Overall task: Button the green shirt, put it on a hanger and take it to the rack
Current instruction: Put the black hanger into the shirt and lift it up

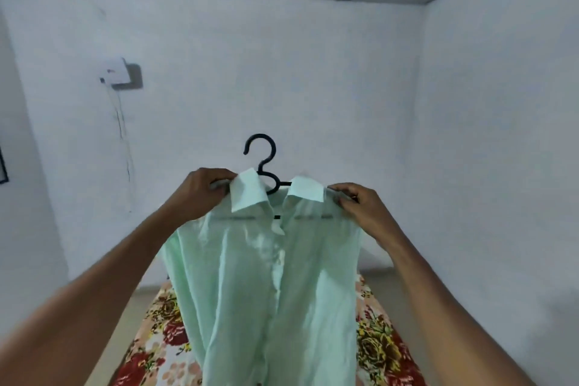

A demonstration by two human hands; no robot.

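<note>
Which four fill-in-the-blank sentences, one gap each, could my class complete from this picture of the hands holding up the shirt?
1. The green shirt hangs on a hanger whose colour is ____.
2. The left hand and the right hand each grip one ____ of the shirt.
3. Below the shirt lies a sheet printed with ____.
4. The hanger's hook is hooked on ____.

Missing words: black; shoulder; flowers; nothing

Green shirt (266, 285) hides hanger (264, 163) arms; hem cropped.
</note>
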